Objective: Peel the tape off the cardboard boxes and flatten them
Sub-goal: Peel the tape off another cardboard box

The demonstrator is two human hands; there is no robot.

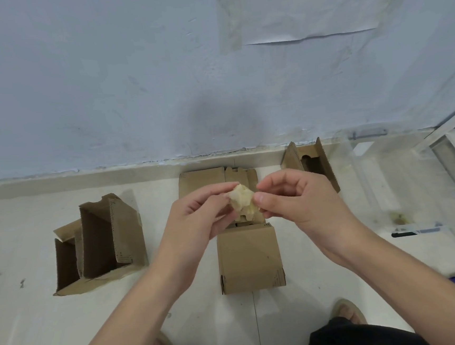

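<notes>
We hold a crumpled wad of tape (242, 200) between our two hands, in the air above the middle cardboard box (249, 255). The left hand (197, 216) pinches the wad from its left side with curled fingers, and the right hand (291, 197) pinches it from the right with thumb and forefinger. The wad is pale yellow, glossy and wrinkled.

The middle box lies flattened on the pale floor (21, 245), its far flaps (202, 178) reaching close to the foot of the wall (103, 87). On the left stands an open box (100, 241), well apart from the middle one, with bare floor between them. Its cut edges are wavy. Another open box (313, 162) stands at the right, close to the wall. Right of it we see a transparent plastic container (380, 175). The cardboard is brown and matte.
</notes>
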